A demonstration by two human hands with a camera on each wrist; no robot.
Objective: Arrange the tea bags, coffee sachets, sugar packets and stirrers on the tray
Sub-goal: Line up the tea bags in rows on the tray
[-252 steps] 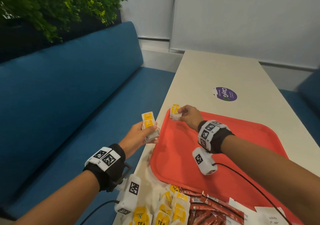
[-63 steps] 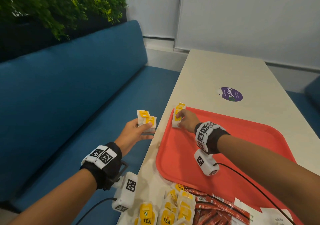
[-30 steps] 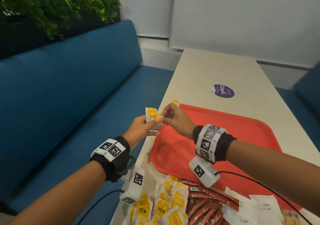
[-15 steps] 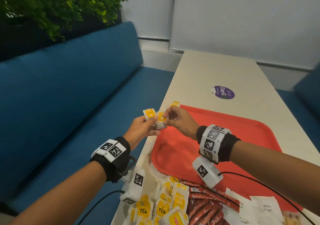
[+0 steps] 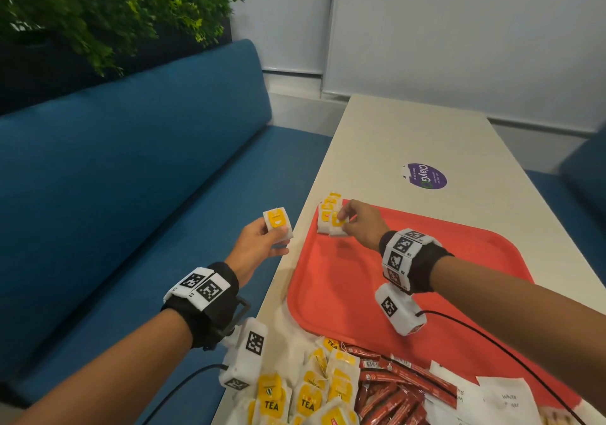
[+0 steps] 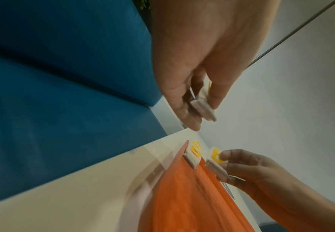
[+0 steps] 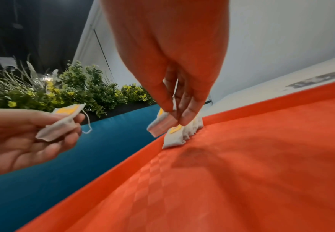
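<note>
Head view: two hands (image 5: pixel 259 244), two held tea bags (image 5: pixel 278 223).

Tray (image 7: pixel 242 172) plastic, checker-textured; tea bags (image 5: pixel 328 218) paper.

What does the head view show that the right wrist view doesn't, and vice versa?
Head view only: the unsorted pile of tea bags, the red coffee sachets and white sugar packets at the tray's near end, the purple sticker on the table, and both wrist bands.

Right wrist view only: the loose string hanging from the tea bag in the left hand, and the tray's checkered texture.

Both: the right hand pinching a tea bag at the row of tea bags in the tray corner.
</note>
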